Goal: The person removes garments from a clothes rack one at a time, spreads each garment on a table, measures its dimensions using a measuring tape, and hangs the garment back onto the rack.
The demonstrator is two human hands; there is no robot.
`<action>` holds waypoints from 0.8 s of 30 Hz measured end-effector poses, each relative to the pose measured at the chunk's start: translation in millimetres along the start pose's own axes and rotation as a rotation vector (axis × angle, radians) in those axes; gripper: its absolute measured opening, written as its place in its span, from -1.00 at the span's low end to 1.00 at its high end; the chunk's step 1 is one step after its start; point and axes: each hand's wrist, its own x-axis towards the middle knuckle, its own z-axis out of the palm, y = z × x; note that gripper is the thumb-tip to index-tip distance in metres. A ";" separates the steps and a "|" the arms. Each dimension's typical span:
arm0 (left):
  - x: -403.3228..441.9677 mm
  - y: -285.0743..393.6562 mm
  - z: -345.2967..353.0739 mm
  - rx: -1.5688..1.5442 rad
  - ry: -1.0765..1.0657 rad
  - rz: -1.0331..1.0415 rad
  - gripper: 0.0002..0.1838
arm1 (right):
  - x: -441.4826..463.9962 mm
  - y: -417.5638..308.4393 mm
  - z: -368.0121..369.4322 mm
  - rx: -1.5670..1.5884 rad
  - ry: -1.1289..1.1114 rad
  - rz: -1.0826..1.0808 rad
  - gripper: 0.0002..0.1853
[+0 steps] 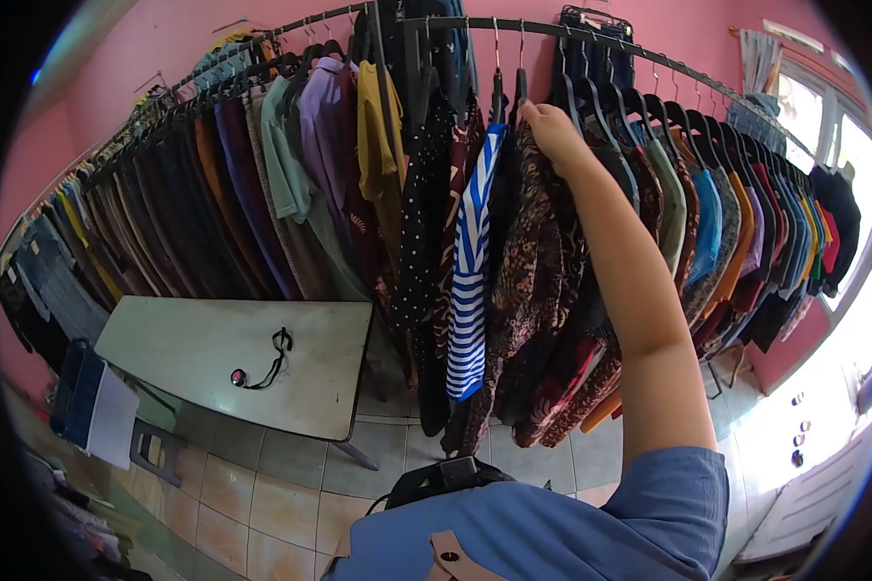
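Note:
My right hand point(549, 134) reaches up to the near clothes rail, its fingers closed on the top of a black hanger point(521, 85). From that hanger hangs a dark brown floral garment point(531, 242). Just left of it is a blue-and-white striped garment point(469, 281), seen edge-on. Beyond that hang a patterned maroon garment and a black one with white dots point(424, 213). Right of my hand, more black hangers point(601, 111) carry clothes packed close together. My left hand is out of view.
A second rail point(262, 37) full of clothes runs along the left. Below it stands a pale table point(233, 358) with a small round object on a black cord point(238, 377). A dark blue box point(74, 387) and a grey stool point(155, 451) are at left. A bright doorway is at right.

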 end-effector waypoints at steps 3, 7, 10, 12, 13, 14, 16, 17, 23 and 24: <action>-7.7 2.9 0.4 0.004 0.033 0.036 -0.68 | -34.4 -37.3 -46.7 -0.800 0.268 -0.568 -0.54; -18.6 -3.7 10.4 0.010 0.044 0.070 -0.68 | 4.2 19.0 -65.0 -0.902 0.363 -0.399 -0.64; -28.5 -9.0 15.8 0.018 0.041 0.092 -0.69 | 22.2 47.6 -59.4 -0.808 0.160 -0.263 -0.70; -29.9 -12.3 20.4 0.017 0.045 0.116 -0.69 | 31.5 47.3 -61.1 -0.804 0.155 -0.346 -0.71; -29.0 -13.0 21.5 0.017 0.051 0.133 -0.69 | 39.3 43.0 -64.1 -0.713 0.154 -0.303 -0.73; -31.5 -7.7 21.2 0.019 0.059 0.146 -0.69 | 42.6 34.2 -66.0 -0.619 0.150 -0.256 -0.75; -36.7 -8.1 16.2 0.029 0.071 0.167 -0.70 | 63.1 26.3 -65.2 -0.513 0.150 -0.190 -0.75; -39.6 -9.4 14.6 0.034 0.074 0.177 -0.70 | 69.7 24.4 -65.6 -0.510 0.138 -0.220 -0.73; -59.0 -23.0 18.8 0.041 0.091 0.221 -0.71 | 28.5 75.7 -40.4 -0.639 0.116 -0.395 -0.71; -66.0 -27.4 20.3 0.042 0.096 0.222 -0.71 | 5.5 87.3 -41.7 -0.571 0.104 -0.386 -0.68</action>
